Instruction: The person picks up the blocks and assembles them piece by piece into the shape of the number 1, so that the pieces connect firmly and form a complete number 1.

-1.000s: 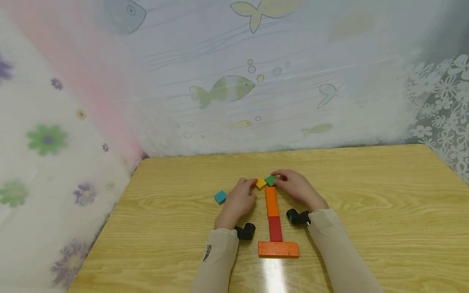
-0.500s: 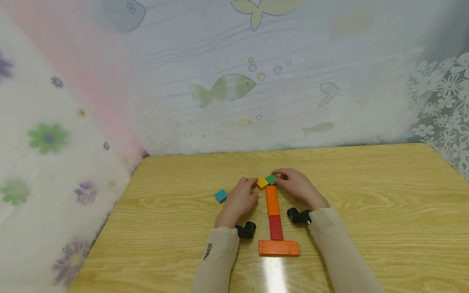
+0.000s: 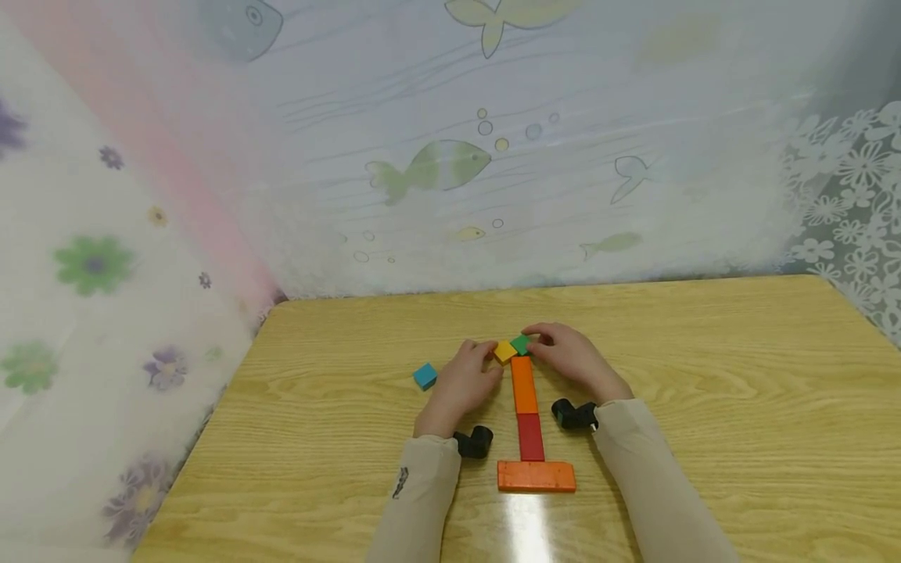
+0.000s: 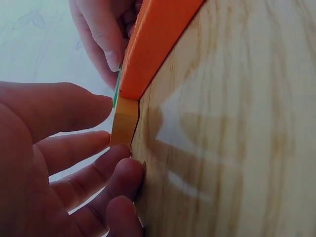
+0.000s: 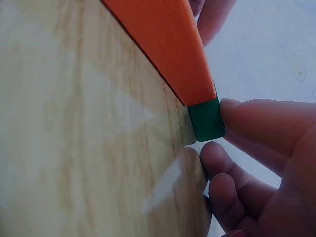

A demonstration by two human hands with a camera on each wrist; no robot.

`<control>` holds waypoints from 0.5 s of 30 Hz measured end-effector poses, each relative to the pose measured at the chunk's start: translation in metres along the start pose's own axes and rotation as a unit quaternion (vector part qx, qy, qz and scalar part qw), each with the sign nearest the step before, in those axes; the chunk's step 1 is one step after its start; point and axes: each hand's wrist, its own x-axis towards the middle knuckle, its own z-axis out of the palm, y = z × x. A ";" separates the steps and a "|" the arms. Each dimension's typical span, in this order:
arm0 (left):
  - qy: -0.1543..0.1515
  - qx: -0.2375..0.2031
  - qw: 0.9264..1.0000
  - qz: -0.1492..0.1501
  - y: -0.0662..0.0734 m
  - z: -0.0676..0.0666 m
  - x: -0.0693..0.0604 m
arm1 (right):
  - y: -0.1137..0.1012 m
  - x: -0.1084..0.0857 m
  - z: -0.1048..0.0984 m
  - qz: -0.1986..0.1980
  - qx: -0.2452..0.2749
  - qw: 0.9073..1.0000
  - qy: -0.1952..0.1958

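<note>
On the wooden table a yellow block (image 3: 504, 352) and a green block (image 3: 521, 344) lie side by side, both turned cornerwise, at the far end of a long orange block (image 3: 524, 385). My left hand (image 3: 464, 383) pinches the yellow block (image 4: 126, 118) at its left, thumb and index finger against it. With thumb and index finger my right hand (image 3: 572, 361) holds the green block (image 5: 206, 121) from the right. Below the orange block lie a red block (image 3: 531, 438) and a crosswise orange block (image 3: 536, 476). A blue block (image 3: 425, 376) sits left of my left hand.
A black wrist camera (image 3: 475, 442) is on the left wrist and another black camera (image 3: 573, 414) on the right. The table (image 3: 704, 344) backs onto a pale fish-print curtain (image 3: 563, 203), with a flowered cloth (image 3: 91, 328) at the left.
The yellow block has shifted slightly right, towards the green block, with my left fingers on it. The left thumb has come a little closer to the orange block. The other blocks stay put.
</note>
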 end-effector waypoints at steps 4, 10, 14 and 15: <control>-0.002 0.007 1.000 0.004 0.000 0.000 0.000 | 0.001 0.000 0.002 0.001 0.002 1.000 -0.004; 0.000 0.009 1.000 0.011 0.000 0.000 -0.002 | 0.001 -0.001 0.002 0.000 0.002 1.000 -0.004; 0.001 0.010 1.000 0.015 -0.001 0.000 -0.001 | 0.000 0.000 0.001 -0.001 -0.001 1.000 -0.002; 0.001 0.010 1.000 0.016 -0.001 0.000 -0.001 | 0.000 0.000 0.000 -0.001 -0.002 1.000 -0.002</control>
